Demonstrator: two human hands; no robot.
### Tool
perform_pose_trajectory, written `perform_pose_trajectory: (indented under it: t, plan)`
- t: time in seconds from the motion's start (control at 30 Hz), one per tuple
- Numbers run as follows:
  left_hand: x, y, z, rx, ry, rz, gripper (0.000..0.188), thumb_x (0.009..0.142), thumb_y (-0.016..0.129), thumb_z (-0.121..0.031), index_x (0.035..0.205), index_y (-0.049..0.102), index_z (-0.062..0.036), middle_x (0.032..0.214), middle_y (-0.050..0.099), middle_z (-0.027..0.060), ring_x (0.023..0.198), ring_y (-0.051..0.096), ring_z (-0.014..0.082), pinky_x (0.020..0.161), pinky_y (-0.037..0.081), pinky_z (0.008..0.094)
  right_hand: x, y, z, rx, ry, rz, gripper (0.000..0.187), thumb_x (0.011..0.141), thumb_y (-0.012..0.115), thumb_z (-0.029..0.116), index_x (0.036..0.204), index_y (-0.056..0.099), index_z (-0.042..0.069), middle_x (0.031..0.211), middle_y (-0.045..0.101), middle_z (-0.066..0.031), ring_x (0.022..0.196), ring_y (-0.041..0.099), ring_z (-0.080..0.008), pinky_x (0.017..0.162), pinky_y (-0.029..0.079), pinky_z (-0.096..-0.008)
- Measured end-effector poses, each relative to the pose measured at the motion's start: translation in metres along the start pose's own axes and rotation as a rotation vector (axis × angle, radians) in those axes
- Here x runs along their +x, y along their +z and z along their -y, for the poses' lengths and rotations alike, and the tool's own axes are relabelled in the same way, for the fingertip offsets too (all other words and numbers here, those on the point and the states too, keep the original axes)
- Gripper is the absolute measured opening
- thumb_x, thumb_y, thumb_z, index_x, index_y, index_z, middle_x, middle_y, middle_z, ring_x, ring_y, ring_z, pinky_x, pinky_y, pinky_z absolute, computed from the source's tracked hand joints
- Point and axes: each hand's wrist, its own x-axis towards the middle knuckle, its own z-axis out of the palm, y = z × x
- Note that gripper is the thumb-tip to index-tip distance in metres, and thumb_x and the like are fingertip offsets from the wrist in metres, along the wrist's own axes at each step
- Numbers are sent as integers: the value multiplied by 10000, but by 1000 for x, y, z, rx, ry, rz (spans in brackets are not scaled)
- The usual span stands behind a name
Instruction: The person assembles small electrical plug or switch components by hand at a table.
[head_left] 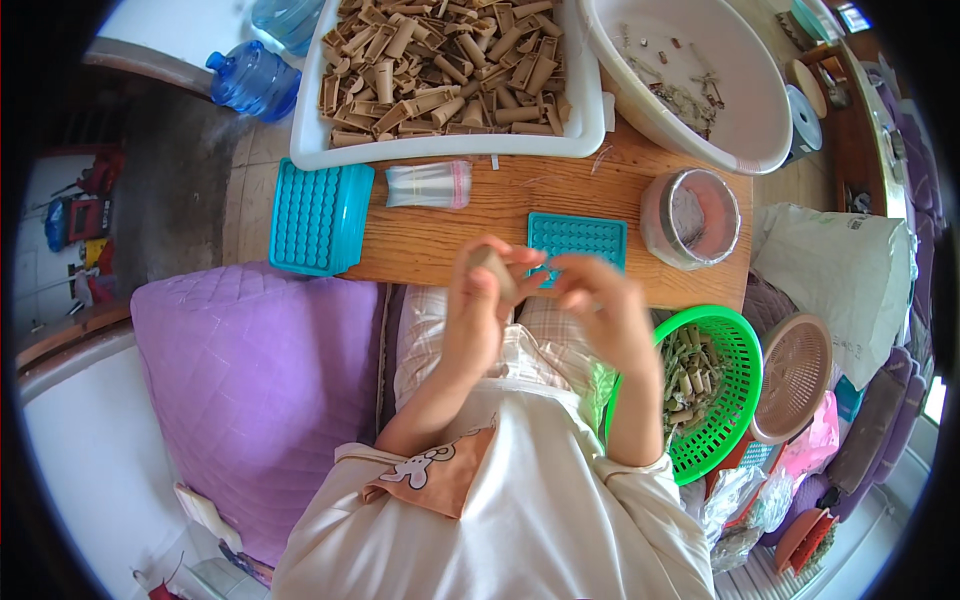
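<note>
My left hand [474,315] is closed around a short brown tube-like piece [494,268], held above my lap at the table's near edge. Close beside it, my right hand [604,300] is smeared by motion, with its fingertips toward the left hand; whether it grips anything cannot be made out. Behind the right hand lies a teal tray with rows of small round hollows [580,232]. At the far side, a white tub [420,150] is heaped with similar brown pieces [440,70].
On the wooden table [480,230] stand stacked teal trays [318,215], a clear packet of thin sticks [428,185], a clear round jar [690,220] and a large white basin [740,140]. A green basket [745,400] holds more pieces at right. Purple quilted cushioning [260,370] lies left.
</note>
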Motion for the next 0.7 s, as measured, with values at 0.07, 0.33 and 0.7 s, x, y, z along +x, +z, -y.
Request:
perform_pose_trajectory:
  t: [0.07,0.33,0.7]
  plan:
    - [2,-19,-9,0,-45,-19,422,862,429,-442,1092,398,-89,845,510,31,698,508,109,647,444,249,10,-43,-15,-198,44,-237,211,760,581,52,968,565,19,755,581,-104,685,573,-186,618,459,-291]
    - [12,-25,-7,-292,-161,60,456,897,411,-350,1231,351,-46,808,446,3,645,409,80,584,353,215,61,-127,-120,-998,297,-64,155,709,586,105,815,590,-7,831,604,-200,783,583,-351,676,455,-438]
    - [10,-18,-8,-755,-499,79,270,884,446,-138,1133,404,-43,1124,489,103,1157,410,266,763,543,374,53,-145,-88,-350,343,-233,157,775,502,38,911,567,-6,718,596,-122,640,599,-181,618,469,-302]
